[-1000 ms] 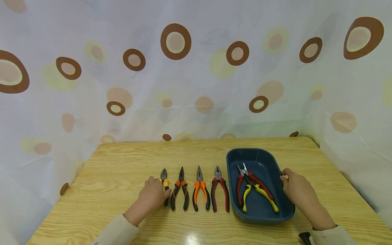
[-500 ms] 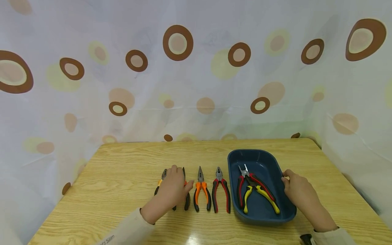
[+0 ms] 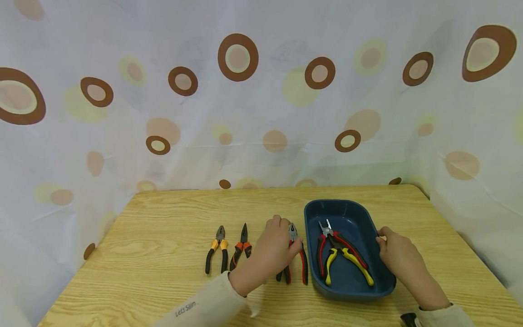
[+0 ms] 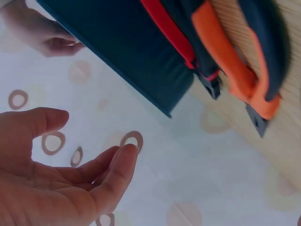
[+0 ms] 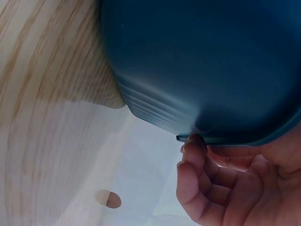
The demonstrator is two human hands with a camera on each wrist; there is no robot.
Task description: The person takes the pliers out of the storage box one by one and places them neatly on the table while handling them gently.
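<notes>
My left hand (image 3: pixel 273 247) is above the row of pliers, hiding most of the orange-handled long-nose pliers (image 4: pixel 230 61). Its fingers are loosely bent with nothing between them, as the left wrist view shows. Just right of it lie red-and-black combination pliers (image 3: pixel 303 261), partly covered. With thumb and fingers my right hand (image 3: pixel 402 254) pinches the right rim of a dark blue plastic tray (image 5: pixel 188 70). Inside the tray (image 3: pixel 351 284) lie red-and-black pliers (image 3: pixel 320 252) and yellow-handled pliers (image 3: pixel 357 263), overlapping.
To the left on the wooden table (image 3: pixel 163 245) lie yellow-and-black combination pliers (image 3: pixel 220 234) and black-and-orange long-nose pliers (image 3: pixel 244 234), the latter partly behind the left forearm. A patterned curtain (image 3: pixel 261 104) rises behind the table's back edge.
My left hand has moved right, from the yellow-and-black pliers across the black-and-orange ones to the orange-handled ones. The pliers lie where they were; my right hand stays on the tray.
</notes>
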